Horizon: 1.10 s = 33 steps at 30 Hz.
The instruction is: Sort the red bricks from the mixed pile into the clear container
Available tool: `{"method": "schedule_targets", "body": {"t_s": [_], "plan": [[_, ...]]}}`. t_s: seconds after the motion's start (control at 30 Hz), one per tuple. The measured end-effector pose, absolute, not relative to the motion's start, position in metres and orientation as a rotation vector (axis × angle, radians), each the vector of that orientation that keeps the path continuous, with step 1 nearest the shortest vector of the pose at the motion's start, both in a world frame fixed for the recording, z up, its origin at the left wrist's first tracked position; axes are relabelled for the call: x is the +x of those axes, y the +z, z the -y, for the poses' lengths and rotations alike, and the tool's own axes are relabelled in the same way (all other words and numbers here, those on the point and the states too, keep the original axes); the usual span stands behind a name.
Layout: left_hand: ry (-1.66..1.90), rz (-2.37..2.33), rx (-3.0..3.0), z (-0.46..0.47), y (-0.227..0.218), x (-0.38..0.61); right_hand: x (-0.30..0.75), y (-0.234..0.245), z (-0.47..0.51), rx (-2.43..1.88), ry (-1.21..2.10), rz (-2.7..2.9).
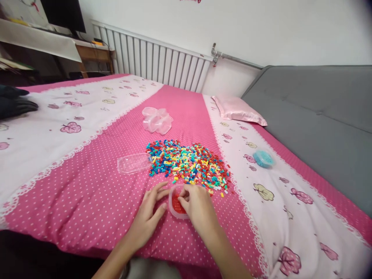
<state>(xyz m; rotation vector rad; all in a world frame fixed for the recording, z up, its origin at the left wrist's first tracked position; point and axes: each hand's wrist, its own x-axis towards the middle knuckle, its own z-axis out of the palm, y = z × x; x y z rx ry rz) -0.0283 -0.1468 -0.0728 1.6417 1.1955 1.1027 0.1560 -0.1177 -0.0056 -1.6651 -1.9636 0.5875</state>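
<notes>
A wide heap of small coloured toy bricks [186, 161] lies on the pink dotted bedspread. Just in front of it sits a clear plastic tub [172, 211] with red bricks [176, 205] in its bottom. My right hand [199, 203] is over the tub's right side, thumb and fingers pinched together above the red bricks; whatever is between the fingertips is hidden. To the left of the tub, my left hand [152, 207] rests near the rim with its fingers apart and nothing in it.
A clear tray-like lid [132, 163] touches the heap's left edge. Behind the heap are several nested clear containers [157, 121]. A tub of blue pieces [263, 159] stands at the right, a pink pillow [240, 110] farther back. Black gloves [16, 102] lie far left.
</notes>
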Motion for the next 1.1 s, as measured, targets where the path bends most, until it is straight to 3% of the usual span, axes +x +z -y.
{"method": "schedule_targets", "body": {"t_s": [0.33,1.1], "plan": [[1.048,-1.268,1.989,0.1494,-0.0687,-0.0263,0.1475,-0.0022,0.1161,-1.731,0.597,2.061],[1.024,-1.281,2.032,0.1499,-0.0726,-0.0261,0.1500,-0.0045,0.1096,-1.725,0.600,2.143]]}}
